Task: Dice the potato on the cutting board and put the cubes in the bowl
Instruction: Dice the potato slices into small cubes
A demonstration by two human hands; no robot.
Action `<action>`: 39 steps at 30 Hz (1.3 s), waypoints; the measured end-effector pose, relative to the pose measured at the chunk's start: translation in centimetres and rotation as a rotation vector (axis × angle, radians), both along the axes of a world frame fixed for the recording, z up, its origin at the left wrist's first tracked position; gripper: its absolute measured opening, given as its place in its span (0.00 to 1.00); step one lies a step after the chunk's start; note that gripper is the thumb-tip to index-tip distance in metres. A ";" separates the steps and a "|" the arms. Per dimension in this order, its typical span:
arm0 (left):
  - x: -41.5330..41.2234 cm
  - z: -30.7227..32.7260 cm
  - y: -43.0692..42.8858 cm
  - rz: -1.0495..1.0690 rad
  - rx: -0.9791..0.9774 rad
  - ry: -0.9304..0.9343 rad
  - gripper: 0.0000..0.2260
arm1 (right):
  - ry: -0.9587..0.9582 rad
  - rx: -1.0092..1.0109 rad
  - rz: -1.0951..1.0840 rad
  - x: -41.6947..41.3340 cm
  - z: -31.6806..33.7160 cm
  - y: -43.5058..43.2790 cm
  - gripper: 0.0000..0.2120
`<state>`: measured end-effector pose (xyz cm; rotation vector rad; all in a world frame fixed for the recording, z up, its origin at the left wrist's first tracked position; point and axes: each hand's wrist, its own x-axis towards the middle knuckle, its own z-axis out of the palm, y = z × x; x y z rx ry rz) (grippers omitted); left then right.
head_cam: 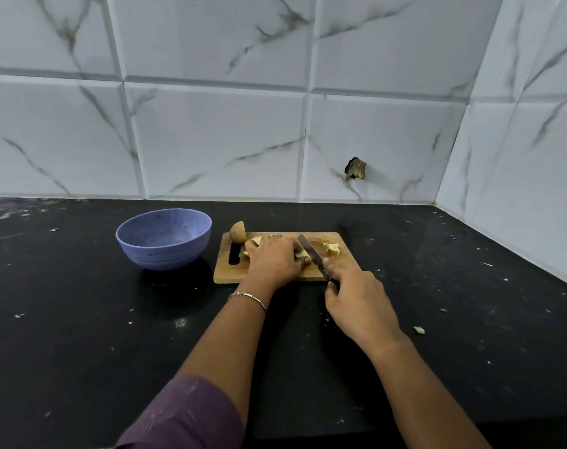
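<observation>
A: Status on the potato?

B: Mid-cut. The left hand (pixel 274 259) lies over a peeled potato piece (pixel 303 253) at the middle of the cutting board (pixel 225 274). Its fingers are curled down onto the piece, pinning it in place.

A: Knife?

B: The right hand (pixel 356 303) is at the board's near right edge, fingers wrapped round the handle of the knife (pixel 311 251). The handle is mostly hidden. The blade runs diagonally over the board, just right of the left fingertips and against the piece.

A: What's already cut?

B: A small pile of cubes (pixel 333 249) sits on the board's right part, beyond the blade. An unpeeled potato half (pixel 237 232) sits at the board's far left corner. One stray bit (pixel 419 330) lies on the counter (pixel 81 319), well right of the board and nearer the person.

A: Bowl?

B: The blue bowl (pixel 165 254) stands upright on the counter just left of the board, not touching it.
</observation>
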<state>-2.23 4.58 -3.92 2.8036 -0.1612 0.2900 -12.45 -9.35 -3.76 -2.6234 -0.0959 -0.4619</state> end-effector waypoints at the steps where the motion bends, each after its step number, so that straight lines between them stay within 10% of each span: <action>1: 0.0 0.0 0.0 0.001 0.000 0.000 0.18 | -0.006 -0.002 0.001 -0.1 0.0 0.0 0.21; 24: -0.4 0.2 0.2 -0.008 -0.018 0.006 0.14 | -0.017 -0.340 0.058 1.1 0.8 2.0 0.13; 39: -0.7 0.5 0.4 0.051 -0.064 0.003 0.14 | -0.006 0.035 0.004 0.1 0.0 0.7 0.24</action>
